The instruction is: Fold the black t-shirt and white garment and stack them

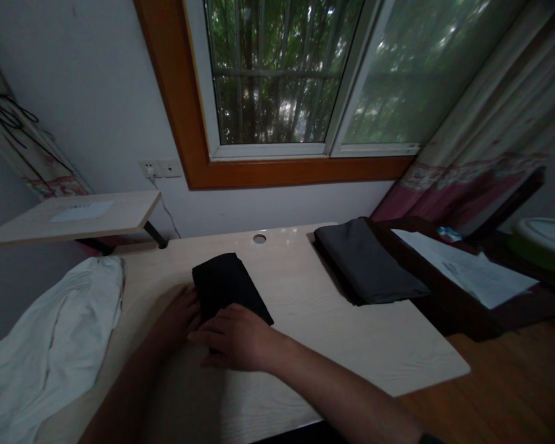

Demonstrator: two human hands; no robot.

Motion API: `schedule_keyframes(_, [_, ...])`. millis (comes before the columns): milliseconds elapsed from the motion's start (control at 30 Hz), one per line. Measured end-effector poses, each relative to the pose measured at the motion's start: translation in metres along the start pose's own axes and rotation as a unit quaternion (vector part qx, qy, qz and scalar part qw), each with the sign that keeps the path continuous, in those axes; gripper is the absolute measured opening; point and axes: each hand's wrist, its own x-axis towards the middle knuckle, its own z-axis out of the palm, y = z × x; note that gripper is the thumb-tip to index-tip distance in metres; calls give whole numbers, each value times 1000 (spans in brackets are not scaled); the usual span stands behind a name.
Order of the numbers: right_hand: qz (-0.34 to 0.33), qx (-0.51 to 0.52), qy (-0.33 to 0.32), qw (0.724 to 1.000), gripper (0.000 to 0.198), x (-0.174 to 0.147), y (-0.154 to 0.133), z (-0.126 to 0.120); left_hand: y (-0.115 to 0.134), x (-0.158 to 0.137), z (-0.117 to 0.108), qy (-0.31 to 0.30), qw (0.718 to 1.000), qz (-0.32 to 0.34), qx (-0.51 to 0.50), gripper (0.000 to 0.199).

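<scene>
A black folded cloth (229, 283), perhaps a garment, lies on the light wooden desk in front of me. My left hand (181, 316) rests at its left edge, fingers stretched out along the desk and touching the cloth's side. Across the cloth's near edge lies my right hand (235, 338), its fingers extended to the left and close to the left hand's fingertips. Neither hand visibly grips the cloth. The cloth's near left corner is hidden under the right hand.
A stack of dark grey folded cloth (370, 262) sits at the desk's (296, 364) right. White fabric (60, 339) lies bunched at the left, below a raised shelf (37, 216). Paper (467, 268) rests on a dark surface beyond the right edge. A window (282, 80) is ahead.
</scene>
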Motion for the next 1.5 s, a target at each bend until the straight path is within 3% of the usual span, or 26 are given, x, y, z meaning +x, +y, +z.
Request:
schedule_keyframes(100, [4, 33, -24, 999, 46, -8, 1, 4, -4, 0, 3, 12, 1000, -8, -5, 36])
schedule_keyframes(300, [70, 53, -22, 996, 60, -45, 34, -13, -6, 2, 6, 54, 998, -42, 5, 42])
schedule_keyframes(433, [83, 37, -48, 995, 73, -74, 51, -8, -3, 4, 5, 53, 996, -66, 6, 43])
schedule_keyframes(633, [103, 20, -36, 994, 66, -92, 64, 4, 4, 5, -1, 83, 986, -135, -46, 52])
schedule_keyframes(1000, [163, -34, 37, 985, 50, -92, 75, 3, 9, 5, -2, 12, 997, -63, 37, 60])
schedule_keyframes(1300, [141, 5, 37, 989, 40, -94, 76, 3, 4, 3, -2, 33, 998, -57, 17, 58])
schedule_keyframes(1500, [140, 1, 47, 989, 38, -94, 75, 3, 2, 1, -6, 91, 995, -49, -5, 60])
